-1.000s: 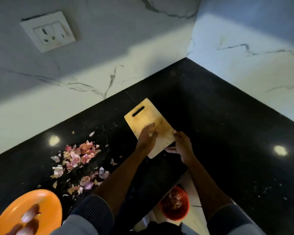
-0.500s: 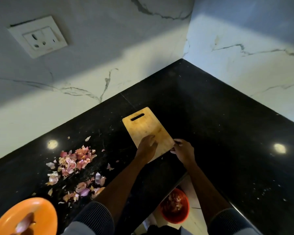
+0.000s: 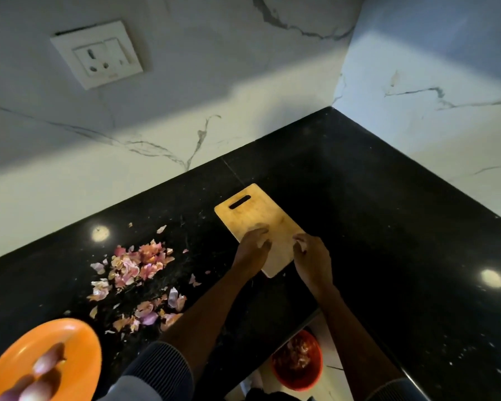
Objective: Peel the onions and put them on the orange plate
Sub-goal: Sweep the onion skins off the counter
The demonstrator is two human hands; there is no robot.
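A wooden cutting board (image 3: 255, 215) with a handle slot lies on the black counter near the corner. My left hand (image 3: 250, 251) rests on its near half, its fingers blurred on the wood. At the board's right edge, my right hand (image 3: 311, 260) holds on with curled fingers. The orange plate (image 3: 70, 340) sits at the bottom left with peeled onions (image 3: 45, 367) on it, partly cut off by the frame. Nothing lies on the board.
Loose pink and purple onion peels (image 3: 133, 267) are scattered on the counter (image 3: 388, 241) between the plate and the board. A red bin (image 3: 297, 361) with peels stands on the floor below the counter's front edge. Marble walls close the corner; a socket (image 3: 99, 57) is on the left wall.
The board stays in about the same place with both hands on it. My left fingers shift a little over the wood. The view has drifted slightly.
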